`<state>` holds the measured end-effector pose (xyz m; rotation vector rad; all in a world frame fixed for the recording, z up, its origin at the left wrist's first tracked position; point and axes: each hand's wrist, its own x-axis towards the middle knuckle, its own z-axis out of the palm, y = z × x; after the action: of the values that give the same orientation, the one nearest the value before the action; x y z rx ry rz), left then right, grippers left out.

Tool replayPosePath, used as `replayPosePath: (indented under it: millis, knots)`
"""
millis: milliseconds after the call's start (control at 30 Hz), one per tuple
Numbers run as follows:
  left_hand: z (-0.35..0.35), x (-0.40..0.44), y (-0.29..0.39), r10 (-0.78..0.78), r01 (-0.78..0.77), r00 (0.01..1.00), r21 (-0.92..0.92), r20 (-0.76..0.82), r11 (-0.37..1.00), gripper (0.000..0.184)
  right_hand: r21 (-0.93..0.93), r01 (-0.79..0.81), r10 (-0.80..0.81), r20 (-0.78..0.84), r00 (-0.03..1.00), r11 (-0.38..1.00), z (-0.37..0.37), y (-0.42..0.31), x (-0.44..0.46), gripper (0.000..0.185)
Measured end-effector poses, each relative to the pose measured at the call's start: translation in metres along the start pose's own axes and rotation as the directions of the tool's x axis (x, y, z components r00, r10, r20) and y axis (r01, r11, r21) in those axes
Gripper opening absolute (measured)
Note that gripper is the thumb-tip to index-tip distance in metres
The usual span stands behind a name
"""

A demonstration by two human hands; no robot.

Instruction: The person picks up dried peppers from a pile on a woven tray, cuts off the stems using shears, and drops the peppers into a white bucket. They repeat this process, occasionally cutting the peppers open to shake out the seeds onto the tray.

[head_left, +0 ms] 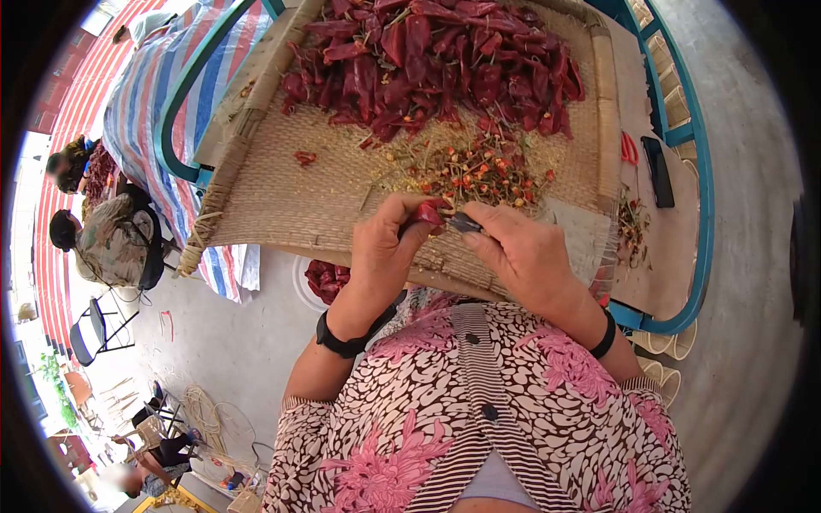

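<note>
Over the near edge of a woven tray [274, 188], my left hand [383, 244] pinches a dried red chili pepper [428, 214] between thumb and fingers. My right hand [522, 256] is closed on a small dark object [464, 222], its kind unclear, whose tip meets the pepper's stem end. Just beyond both hands lies a scatter of cut stem ends [487, 175] with orange-red caps and loose seeds. A large heap of dried red chili peppers [428, 60] covers the tray's far side. One small red piece [305, 158] lies apart at the left.
Red-handled scissors [629, 147] and a black phone [658, 173] lie right of the tray, inside a teal metal frame [703, 214]. Below the tray stands a white basin [297, 275] with peppers. Left are a striped tarp [141, 103], a folding chair [83, 333] and several seated people.
</note>
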<state>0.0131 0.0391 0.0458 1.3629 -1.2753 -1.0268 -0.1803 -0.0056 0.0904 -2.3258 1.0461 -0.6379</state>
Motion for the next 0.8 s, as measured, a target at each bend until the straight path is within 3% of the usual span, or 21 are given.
replayPosePath:
  millis: [133,300,400,500,600,733,800]
  knots:
    - [0.001,0.0,-0.001,0.01,-0.01,1.0,0.031,-0.009,0.999,0.014,0.079,-0.001,0.003,-0.025,1.0,0.997,0.003,0.006,-0.001,0.034]
    - [0.004,0.0,0.0,0.022,-0.02,1.0,0.11,-0.022,0.994,0.012,0.016,-0.033,0.033,0.012,0.999,0.999,0.0,0.001,-0.002,0.034]
    - [0.006,0.0,-0.004,0.033,-0.032,0.999,0.048,-0.03,0.998,0.014,0.021,-0.049,0.048,0.022,0.999,0.999,0.001,0.002,-0.003,0.034]
    - [0.011,-0.003,0.0,0.153,-0.137,0.987,0.24,-0.049,0.961,0.016,0.039,-0.063,0.062,0.036,0.997,0.997,0.002,0.004,-0.004,0.033]
    - [0.017,-0.004,-0.004,0.253,-0.22,0.964,0.296,-0.079,0.93,0.015,-0.003,-0.093,0.093,0.05,0.994,0.996,0.004,0.003,-0.007,0.033]
    - [0.02,-0.006,0.001,0.185,-0.161,0.98,0.261,-0.071,0.952,0.015,-0.062,-0.151,0.156,0.084,0.984,0.987,0.005,0.0,-0.008,0.034]
    - [0.021,-0.008,-0.001,0.122,-0.1,0.989,0.231,-0.082,0.968,0.014,0.095,-0.11,0.11,-0.003,0.994,0.989,0.015,0.007,-0.011,0.034]
